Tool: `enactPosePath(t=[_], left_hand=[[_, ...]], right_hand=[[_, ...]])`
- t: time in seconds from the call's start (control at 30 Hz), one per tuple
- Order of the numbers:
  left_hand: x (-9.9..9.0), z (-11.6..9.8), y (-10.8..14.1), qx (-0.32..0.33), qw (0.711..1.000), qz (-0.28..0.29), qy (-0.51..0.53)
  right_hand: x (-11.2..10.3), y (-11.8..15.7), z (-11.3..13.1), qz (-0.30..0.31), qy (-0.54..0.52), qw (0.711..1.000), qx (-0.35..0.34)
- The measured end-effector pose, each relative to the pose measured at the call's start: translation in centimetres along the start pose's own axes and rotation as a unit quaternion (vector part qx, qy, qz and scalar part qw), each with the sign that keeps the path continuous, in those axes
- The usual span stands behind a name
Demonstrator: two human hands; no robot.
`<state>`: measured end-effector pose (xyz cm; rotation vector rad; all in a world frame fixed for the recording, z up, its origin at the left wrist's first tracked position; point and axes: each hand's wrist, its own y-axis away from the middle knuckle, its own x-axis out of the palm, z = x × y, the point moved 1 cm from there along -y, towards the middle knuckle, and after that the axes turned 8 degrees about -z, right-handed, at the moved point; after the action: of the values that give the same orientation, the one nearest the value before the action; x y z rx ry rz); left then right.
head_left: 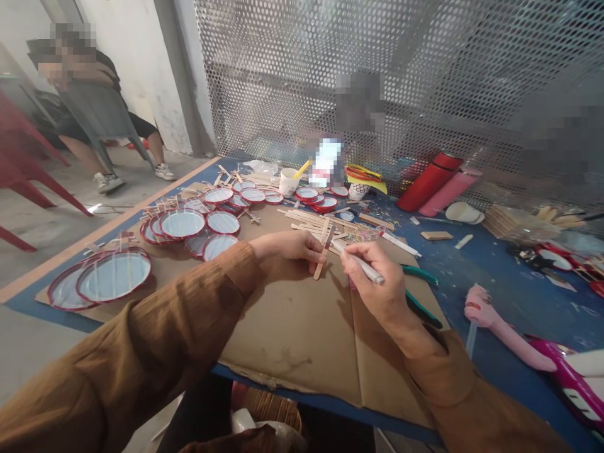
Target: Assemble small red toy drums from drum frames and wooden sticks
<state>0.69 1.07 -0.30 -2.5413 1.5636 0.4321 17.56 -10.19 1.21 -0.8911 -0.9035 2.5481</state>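
My left hand [306,250] pinches a crossed pair of wooden craft sticks [321,258] above the cardboard sheet [287,321]. One of the sticks has a dark stretch near its upper part. In my right hand [375,270] is a white marker [363,265], its front end close to the sticks; whether it touches them I cannot tell. Behind my hands lies a pile of loose wooden sticks [302,219]. Pliers with teal handles [422,275] rest partly hidden behind my right wrist.
Red-rimmed round discs [113,277] with sticks cover the left side. Farther back are a paper cup [289,182], a phone [326,162] and a red bottle [430,182]. A pink glue gun [509,340] lies at right. A person [94,82] sits at the far left.
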Motion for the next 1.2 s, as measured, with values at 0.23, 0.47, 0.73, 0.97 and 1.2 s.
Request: enactPosePath(t=[0.23,0.47,0.73,0.97,1.2], left_hand=[[-0.1,-0.1,0.1,-0.003,1.000,-0.009,0.000],[0.0,0.0,0.0,-0.003,1.000,-0.004,0.015],[-0.1,0.3,0.0,-0.006,1.000,-0.008,-0.013],[0.0,0.3,-0.1,0.006,1.000,-0.001,-0.005],[0.0,0.5,-0.2,0.003,1.000,-0.008,-0.017]], right_hand=[[0.0,-0.1,0.0,-0.014,-0.001,1.000,0.007],[-0.1,0.0,0.0,-0.028,-0.022,0.999,0.027],[-0.1,-0.6,0.2,-0.101,-0.018,0.994,0.035],[0.4,-1.0,1.3,-0.112,-0.002,0.993,0.027],[0.8,-1.7,2.0,-0.150,0.026,0.988,0.016]])
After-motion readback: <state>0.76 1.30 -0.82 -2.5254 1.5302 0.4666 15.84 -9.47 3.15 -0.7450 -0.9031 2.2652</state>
